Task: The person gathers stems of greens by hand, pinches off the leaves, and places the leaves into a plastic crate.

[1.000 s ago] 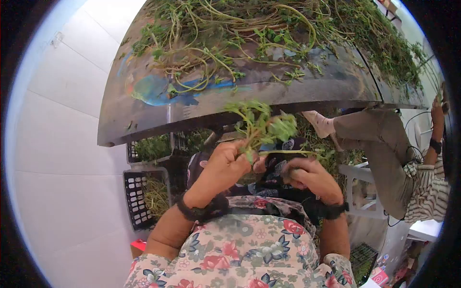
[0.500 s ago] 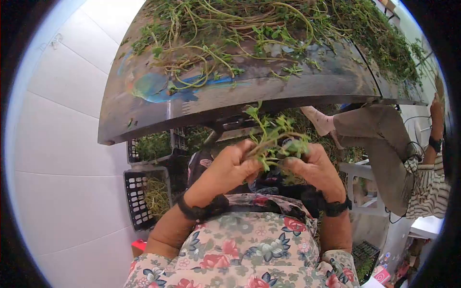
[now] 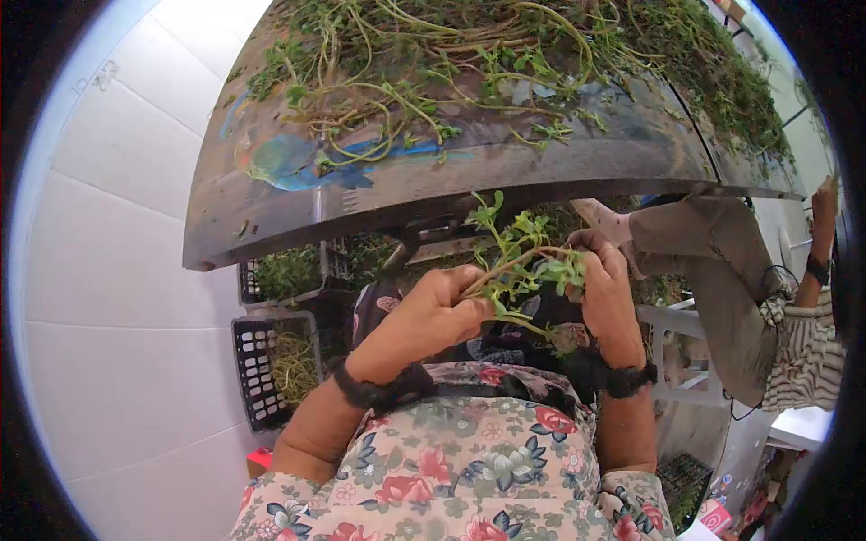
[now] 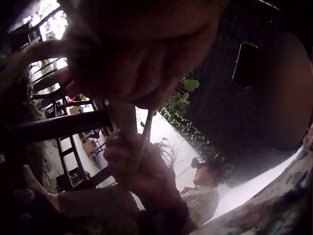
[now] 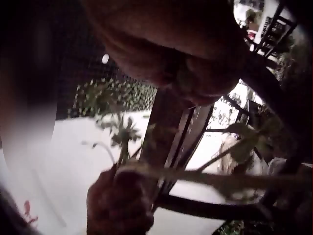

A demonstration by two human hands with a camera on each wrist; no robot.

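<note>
In the head view, a leafy green sprig [image 3: 519, 261] is stretched between both hands, just below the table's front edge. My left hand [image 3: 431, 311] pinches its stems between thumb and curled fingers. On the other side, my right hand [image 3: 606, 293] has thumb and fingers closed at the sprig's leafy right end. The left wrist view is dark; my left hand [image 4: 142, 58] fills its top, with the other hand [image 4: 139, 159] beyond a thin stem. In the right wrist view a thick stem [image 5: 215, 177] runs toward the far hand [image 5: 120, 203].
A dark table [image 3: 433, 194] bears long tangled green stems [image 3: 451, 41]. Black crates with greens stand at the lower left [image 3: 262, 374]. Another person's bent leg [image 3: 704, 261] and striped top [image 3: 807, 361] are at the right, beside a white stool [image 3: 686, 361].
The right hand swung in to the sprig and then rose slightly, its fingers now higher at the leaves. The left hand stays nearly in place, and the sprig lies more spread between them.
</note>
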